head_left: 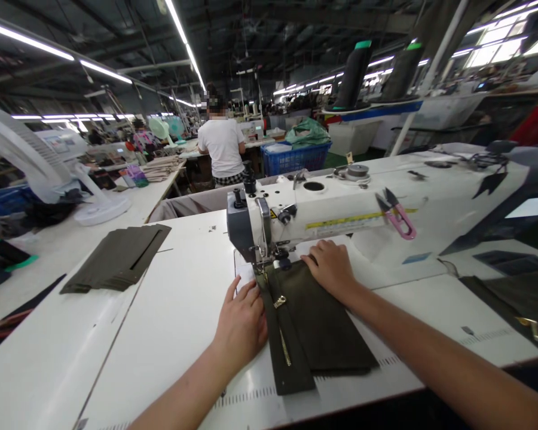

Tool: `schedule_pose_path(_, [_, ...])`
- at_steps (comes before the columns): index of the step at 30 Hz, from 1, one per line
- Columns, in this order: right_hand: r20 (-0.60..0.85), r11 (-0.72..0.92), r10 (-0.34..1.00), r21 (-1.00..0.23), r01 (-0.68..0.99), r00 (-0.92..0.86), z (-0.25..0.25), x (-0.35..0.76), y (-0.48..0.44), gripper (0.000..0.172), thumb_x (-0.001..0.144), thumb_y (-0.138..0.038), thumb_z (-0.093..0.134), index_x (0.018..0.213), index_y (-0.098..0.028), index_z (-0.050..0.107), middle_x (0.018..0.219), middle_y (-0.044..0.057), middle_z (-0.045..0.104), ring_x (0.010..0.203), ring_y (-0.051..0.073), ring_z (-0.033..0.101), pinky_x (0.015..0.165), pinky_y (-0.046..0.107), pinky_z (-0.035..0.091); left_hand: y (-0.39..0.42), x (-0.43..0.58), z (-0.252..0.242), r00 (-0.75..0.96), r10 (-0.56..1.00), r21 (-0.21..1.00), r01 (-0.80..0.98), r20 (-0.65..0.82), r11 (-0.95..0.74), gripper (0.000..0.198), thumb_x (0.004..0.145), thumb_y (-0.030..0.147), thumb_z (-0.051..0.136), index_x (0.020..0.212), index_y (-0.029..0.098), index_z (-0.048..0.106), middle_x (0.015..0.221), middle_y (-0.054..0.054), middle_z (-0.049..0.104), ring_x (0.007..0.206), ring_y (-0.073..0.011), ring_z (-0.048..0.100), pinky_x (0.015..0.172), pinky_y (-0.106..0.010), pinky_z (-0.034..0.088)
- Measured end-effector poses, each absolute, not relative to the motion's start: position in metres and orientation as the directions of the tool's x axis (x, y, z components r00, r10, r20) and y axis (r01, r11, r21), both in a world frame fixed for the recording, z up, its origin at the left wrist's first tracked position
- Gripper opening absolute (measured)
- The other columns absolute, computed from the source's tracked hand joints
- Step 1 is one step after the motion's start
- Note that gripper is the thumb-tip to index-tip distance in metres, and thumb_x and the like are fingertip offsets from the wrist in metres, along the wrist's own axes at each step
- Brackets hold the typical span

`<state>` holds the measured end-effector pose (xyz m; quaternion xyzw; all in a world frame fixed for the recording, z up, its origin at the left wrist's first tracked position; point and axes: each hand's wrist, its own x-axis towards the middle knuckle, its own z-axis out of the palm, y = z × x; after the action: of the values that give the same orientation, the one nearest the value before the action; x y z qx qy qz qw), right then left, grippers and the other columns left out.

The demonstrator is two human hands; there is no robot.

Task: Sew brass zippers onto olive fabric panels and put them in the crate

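Note:
A dark olive fabric piece [336, 334] lies on the white table under the needle area [264, 263] of a sewing machine [349, 209]. Along its left strip runs a gold-coloured zipper [284, 343] with a gold slider [280, 301]. My left hand [244, 316] rests at the strip's left edge, its fingers extended towards the presser foot and its thumb partly hidden. On the fabric's upper right, beside the foot, my right hand [332, 269] lies with fingers spread. Neither hand wraps round the cloth.
A stack of olive fabric pieces [116, 257] lies to the left, near a white fan [103, 206]. Pink-handled thread snips [399, 218] sit against the machine's arm. More olive fabric [511, 298] is at right. Ahead, a person in a white shirt [222, 146] stands near a blue crate [296, 158].

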<state>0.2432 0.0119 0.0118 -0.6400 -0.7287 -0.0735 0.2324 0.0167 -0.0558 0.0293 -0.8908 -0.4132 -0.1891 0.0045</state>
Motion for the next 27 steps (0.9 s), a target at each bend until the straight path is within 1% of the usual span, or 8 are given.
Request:
schedule_pose_path(2, [0.481, 0.228, 0.867, -0.148, 0.962, -0.131, 0.017, 0.237, 0.003, 0.017, 0.084, -0.02, 0.047, 0.083, -0.011, 0.061, 0.089, 0.015, 0.059, 0.091, 0.028, 0.05, 0.077, 0.042, 0.035, -0.057, 0.016, 0.027, 0.557, 0.746, 0.177, 0.745, 0.365, -0.643, 0.028, 0.07, 0.012, 0.046, 0.096, 0.014, 0.057, 0.109, -0.012, 0.06, 0.112, -0.0268, 0.048, 0.106, -0.053, 0.024])
schedule_pose_path(4, [0.523, 0.409, 0.804, -0.139, 0.902, -0.283, 0.02, 0.224, -0.009, 0.019, 0.086, -0.019, 0.044, 0.088, -0.012, 0.061, 0.091, 0.013, 0.061, 0.09, 0.025, 0.051, 0.08, 0.04, 0.038, -0.057, 0.014, 0.023, 0.511, 0.759, 0.201, 0.76, 0.402, -0.618, 0.032, 0.072, 0.012, 0.044, 0.102, 0.012, 0.053, 0.111, -0.014, 0.057, 0.112, -0.0263, 0.049, 0.104, -0.053, 0.028])
schedule_pose_path(6, [0.548, 0.602, 0.717, -0.176, 0.779, -0.431, 0.016, 0.208, -0.022, 0.024, 0.088, -0.021, 0.041, 0.098, -0.011, 0.061, 0.098, 0.013, 0.062, 0.095, 0.023, 0.053, 0.085, 0.039, 0.041, -0.055, 0.011, 0.017, 0.501, 0.747, 0.201, 0.755, 0.438, -0.624, 0.041, 0.072, 0.012, 0.043, 0.113, 0.007, 0.046, 0.117, -0.018, 0.053, 0.116, -0.027, 0.045, 0.103, -0.053, 0.031])
schedule_pose_path(8, [0.537, 0.683, 0.683, -0.227, 0.695, -0.496, 0.008, 0.194, -0.032, 0.033, 0.088, -0.021, 0.038, 0.113, -0.006, 0.055, 0.113, 0.016, 0.058, 0.108, 0.023, 0.051, 0.093, 0.039, 0.041, -0.052, 0.008, 0.013, 0.551, 0.711, 0.18, 0.721, 0.437, -0.669, 0.047, 0.072, 0.01, 0.042, 0.118, 0.006, 0.043, 0.123, -0.02, 0.049, 0.12, -0.0269, 0.042, 0.102, -0.051, 0.034])
schedule_pose_path(11, [0.476, 0.685, 0.702, -0.247, 0.685, -0.53, -0.002, 0.184, -0.036, 0.04, 0.088, -0.017, 0.033, 0.119, 0.001, 0.051, 0.124, 0.02, 0.052, 0.12, 0.024, 0.043, 0.101, 0.041, 0.036, -0.046, 0.005, 0.01, 0.644, 0.655, 0.149, 0.659, 0.395, -0.737, 0.041, 0.074, 0.009, 0.041, 0.113, 0.008, 0.051, 0.125, -0.019, 0.05, 0.12, -0.0268, 0.042, 0.102, -0.047, 0.037])
schedule_pose_path(16, [0.432, 0.671, 0.723, -0.252, 0.697, -0.54, -0.002, 0.188, -0.033, 0.042, 0.088, -0.018, 0.032, 0.121, 0.003, 0.049, 0.127, 0.021, 0.049, 0.123, 0.023, 0.039, 0.104, 0.04, 0.033, -0.038, 0.002, 0.013, 0.715, 0.598, 0.113, 0.604, 0.362, -0.789, 0.041, 0.071, 0.008, 0.043, 0.11, 0.008, 0.056, 0.124, -0.018, 0.051, 0.119, -0.0299, 0.044, 0.101, -0.05, 0.037])
schedule_pose_path(23, [0.418, 0.677, 0.718, -0.231, 0.699, -0.557, 0.0, 0.191, -0.032, 0.041, 0.088, -0.019, 0.032, 0.12, 0.001, 0.049, 0.129, 0.02, 0.047, 0.124, 0.023, 0.039, 0.104, 0.041, 0.033, -0.037, 0.005, 0.014, 0.704, 0.61, 0.118, 0.615, 0.363, -0.78, 0.04, 0.07, 0.009, 0.043, 0.108, 0.01, 0.056, 0.122, -0.017, 0.052, 0.115, -0.0284, 0.048, 0.1, -0.049, 0.038])
schedule_pose_path(27, [0.441, 0.707, 0.685, -0.209, 0.675, -0.58, -0.001, 0.193, -0.03, 0.041, 0.088, -0.018, 0.032, 0.117, 0.004, 0.051, 0.126, 0.022, 0.049, 0.123, 0.026, 0.04, 0.103, 0.041, 0.034, -0.038, 0.008, 0.018, 0.699, 0.63, 0.11, 0.636, 0.337, -0.764, 0.037, 0.071, 0.011, 0.043, 0.105, 0.008, 0.057, 0.119, -0.018, 0.054, 0.113, -0.0272, 0.049, 0.101, -0.047, 0.038])
